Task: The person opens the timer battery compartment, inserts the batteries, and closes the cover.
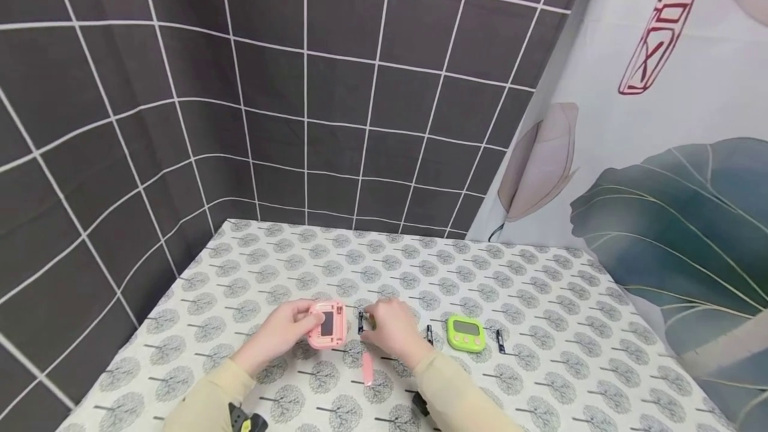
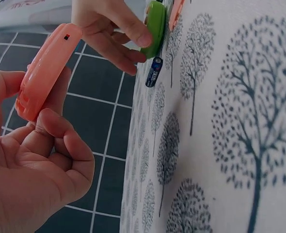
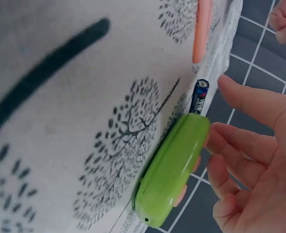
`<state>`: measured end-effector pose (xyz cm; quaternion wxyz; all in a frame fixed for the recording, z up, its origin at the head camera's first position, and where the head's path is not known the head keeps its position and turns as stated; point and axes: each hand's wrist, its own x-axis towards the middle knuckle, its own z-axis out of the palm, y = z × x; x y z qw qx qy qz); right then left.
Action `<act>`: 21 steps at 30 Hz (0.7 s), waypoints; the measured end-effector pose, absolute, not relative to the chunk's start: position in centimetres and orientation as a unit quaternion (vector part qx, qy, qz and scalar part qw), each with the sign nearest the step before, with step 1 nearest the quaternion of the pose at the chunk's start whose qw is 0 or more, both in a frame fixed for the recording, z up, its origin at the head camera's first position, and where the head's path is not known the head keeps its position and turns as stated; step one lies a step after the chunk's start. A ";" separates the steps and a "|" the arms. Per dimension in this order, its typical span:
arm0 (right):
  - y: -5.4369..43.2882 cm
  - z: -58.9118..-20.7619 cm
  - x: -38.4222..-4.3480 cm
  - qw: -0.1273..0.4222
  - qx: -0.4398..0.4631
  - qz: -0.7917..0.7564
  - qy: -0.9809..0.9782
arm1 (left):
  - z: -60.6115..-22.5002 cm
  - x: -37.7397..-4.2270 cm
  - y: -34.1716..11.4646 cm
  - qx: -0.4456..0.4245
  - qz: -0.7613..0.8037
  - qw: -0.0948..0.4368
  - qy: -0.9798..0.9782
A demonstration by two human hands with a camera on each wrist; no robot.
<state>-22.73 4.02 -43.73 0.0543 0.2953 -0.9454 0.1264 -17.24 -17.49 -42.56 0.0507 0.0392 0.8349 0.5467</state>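
My left hand (image 1: 287, 327) holds a pink digital timer (image 1: 327, 325), gripping it by the edge between thumb and fingers above the table. A dark rectangle shows on its back, which faces up. Just right of it my right hand (image 1: 393, 329) hovers with thumb and fingers apart around a small dark battery (image 1: 361, 321). In the left wrist view, that hand (image 2: 111, 34) appears clear of the battery (image 2: 153, 72) on the cloth. In the right wrist view, no thing shows between the fingers (image 3: 245, 141). Below the hands lies a pink strip-shaped cover (image 1: 367, 369).
A green digital timer (image 1: 466, 333) lies screen up right of my right hand. One battery (image 1: 429, 334) lies on its left, another (image 1: 501, 341) on its right. Tree-patterned cloth (image 1: 540, 379) covers the table. A dark checked curtain (image 1: 336, 85) hangs behind.
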 end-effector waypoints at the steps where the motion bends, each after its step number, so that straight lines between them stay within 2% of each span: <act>1: 4.0 -43.8 -22.8 0.056 0.296 0.129 -0.945 | -42.6 -17.2 -17.5 0.043 0.546 0.053 0.835; 7: 3.7 -44.2 -23.1 0.057 0.297 0.130 -0.944 | -42.8 -17.0 -17.3 0.055 0.552 0.065 0.830; 21: 3.0 -44.5 -23.4 0.056 0.302 0.100 -0.946 | -42.9 -17.0 -16.9 0.057 0.552 0.056 0.830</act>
